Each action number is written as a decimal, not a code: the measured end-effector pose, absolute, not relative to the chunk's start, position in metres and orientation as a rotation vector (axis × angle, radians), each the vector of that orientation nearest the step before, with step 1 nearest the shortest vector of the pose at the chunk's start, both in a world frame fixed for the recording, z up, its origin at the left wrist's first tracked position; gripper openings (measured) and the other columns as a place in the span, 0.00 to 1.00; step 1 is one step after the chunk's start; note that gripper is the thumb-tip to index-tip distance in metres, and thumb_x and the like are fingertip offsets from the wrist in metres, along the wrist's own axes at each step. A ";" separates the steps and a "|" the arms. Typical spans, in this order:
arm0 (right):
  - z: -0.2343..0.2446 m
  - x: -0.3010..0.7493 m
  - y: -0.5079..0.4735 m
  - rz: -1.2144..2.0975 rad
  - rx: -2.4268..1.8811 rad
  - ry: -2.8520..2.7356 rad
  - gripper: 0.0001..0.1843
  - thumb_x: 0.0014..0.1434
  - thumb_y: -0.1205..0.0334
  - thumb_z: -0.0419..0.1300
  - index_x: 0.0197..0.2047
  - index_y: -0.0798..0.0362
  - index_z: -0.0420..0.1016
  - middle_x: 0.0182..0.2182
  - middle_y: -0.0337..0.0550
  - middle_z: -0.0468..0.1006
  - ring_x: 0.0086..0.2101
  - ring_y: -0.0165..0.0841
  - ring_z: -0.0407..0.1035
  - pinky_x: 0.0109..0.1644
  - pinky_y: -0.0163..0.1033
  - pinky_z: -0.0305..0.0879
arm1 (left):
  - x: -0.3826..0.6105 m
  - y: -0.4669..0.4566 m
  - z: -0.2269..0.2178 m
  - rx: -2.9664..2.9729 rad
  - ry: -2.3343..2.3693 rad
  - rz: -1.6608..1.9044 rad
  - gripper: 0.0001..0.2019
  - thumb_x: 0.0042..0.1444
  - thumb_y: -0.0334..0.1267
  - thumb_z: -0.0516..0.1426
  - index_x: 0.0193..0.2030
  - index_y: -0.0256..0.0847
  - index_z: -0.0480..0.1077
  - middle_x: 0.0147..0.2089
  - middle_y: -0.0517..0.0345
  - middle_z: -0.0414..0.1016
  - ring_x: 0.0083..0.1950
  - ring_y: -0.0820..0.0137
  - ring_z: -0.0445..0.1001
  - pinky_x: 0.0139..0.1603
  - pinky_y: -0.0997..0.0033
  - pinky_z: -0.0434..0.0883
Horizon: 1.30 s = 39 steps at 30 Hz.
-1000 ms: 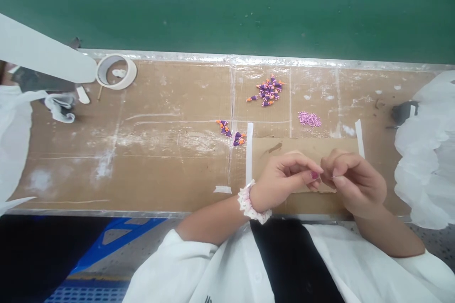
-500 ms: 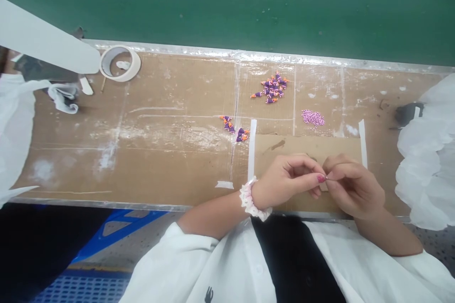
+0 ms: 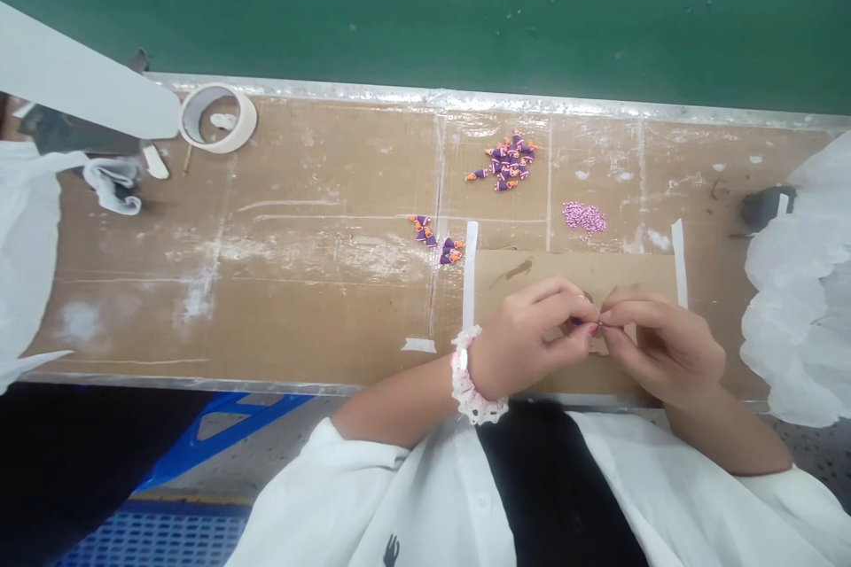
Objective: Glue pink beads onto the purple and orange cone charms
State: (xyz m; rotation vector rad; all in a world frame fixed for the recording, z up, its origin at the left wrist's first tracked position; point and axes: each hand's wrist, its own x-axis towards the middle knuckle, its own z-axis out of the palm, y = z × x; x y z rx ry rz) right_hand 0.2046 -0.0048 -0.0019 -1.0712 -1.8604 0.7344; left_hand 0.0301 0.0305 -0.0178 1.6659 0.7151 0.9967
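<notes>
My left hand (image 3: pixel 532 332) and my right hand (image 3: pixel 665 341) meet fingertip to fingertip low over a taped-down cardboard sheet (image 3: pixel 572 270) at the near edge of the table. Both hands are closed in a pinch on something tiny where the fingertips touch; it is too small to name. A white frilly band circles my left wrist. Beyond the hands lie a heap of small pink beads (image 3: pixel 583 217), a cluster of purple-and-orange pieces (image 3: pixel 506 164) and a smaller group of the same pieces (image 3: pixel 435 241).
A roll of white tape (image 3: pixel 217 118) lies at the back left of the brown table (image 3: pixel 299 283). White plastic bags (image 3: pixel 801 283) bulge at the right edge; more white material and a dark object sit at far left. A green wall stands behind.
The two hands have drawn closer, so the pinched fingertips now touch. They have risen slightly in the picture. The camera view has shifted a little.
</notes>
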 end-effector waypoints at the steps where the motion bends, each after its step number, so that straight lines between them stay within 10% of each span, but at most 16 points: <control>1: -0.003 0.205 -0.005 0.737 -1.073 -1.860 0.18 0.54 0.80 0.58 0.43 0.50 0.70 0.29 0.41 0.72 0.26 0.30 0.69 0.27 0.35 0.67 | 0.030 0.030 -0.018 1.677 0.716 1.004 0.04 0.56 0.31 0.55 0.31 0.38 0.70 0.33 0.55 0.73 0.33 0.75 0.72 0.36 0.77 0.72; 39: -0.004 0.208 -0.008 0.903 -1.168 -1.780 0.12 0.56 0.77 0.57 0.39 0.49 0.69 0.27 0.40 0.71 0.28 0.31 0.68 0.28 0.37 0.65 | 0.029 0.034 -0.018 1.691 0.714 0.995 0.04 0.56 0.33 0.56 0.31 0.39 0.71 0.33 0.57 0.74 0.33 0.76 0.73 0.36 0.77 0.72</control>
